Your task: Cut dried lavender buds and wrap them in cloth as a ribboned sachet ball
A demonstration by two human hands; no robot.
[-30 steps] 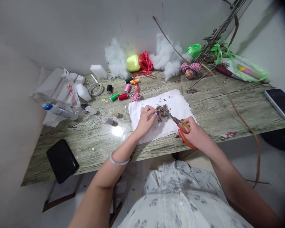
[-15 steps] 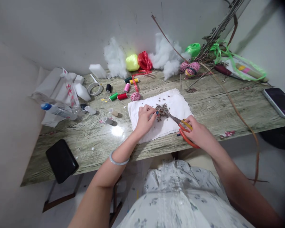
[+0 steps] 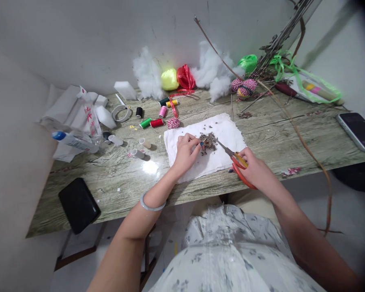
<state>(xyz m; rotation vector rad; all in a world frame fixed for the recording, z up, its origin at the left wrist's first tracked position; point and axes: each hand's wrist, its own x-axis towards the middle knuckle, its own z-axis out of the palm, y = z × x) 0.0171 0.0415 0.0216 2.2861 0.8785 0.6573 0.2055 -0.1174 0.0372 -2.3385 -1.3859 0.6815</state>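
A white cloth (image 3: 219,160) lies on the wood-grain table (image 3: 124,182) in front of me. On it sits a small heap of dark dried bits (image 3: 209,140). My left hand (image 3: 185,152) is curled over the cloth with its fingertips pinched together at the heap's left edge; what they pinch is too small to name. My right hand (image 3: 254,169) grips orange-handled scissors (image 3: 236,163). Their blades point up-left toward the heap, and the tips stop just short of it.
Thread spools (image 3: 151,122), a tape ring (image 3: 121,113), white stuffing (image 3: 147,73), yarn balls (image 3: 243,87), green ribbon and long twigs (image 3: 280,38) crowd the back. A glue bottle (image 3: 71,140) and plastic bag lie left. A black case (image 3: 78,205) sits front left, a phone (image 3: 357,130) right.
My right hand has drawn the scissors slightly back to the right, so the blade tips have left the heap. My left hand has stayed pinched at the heap.
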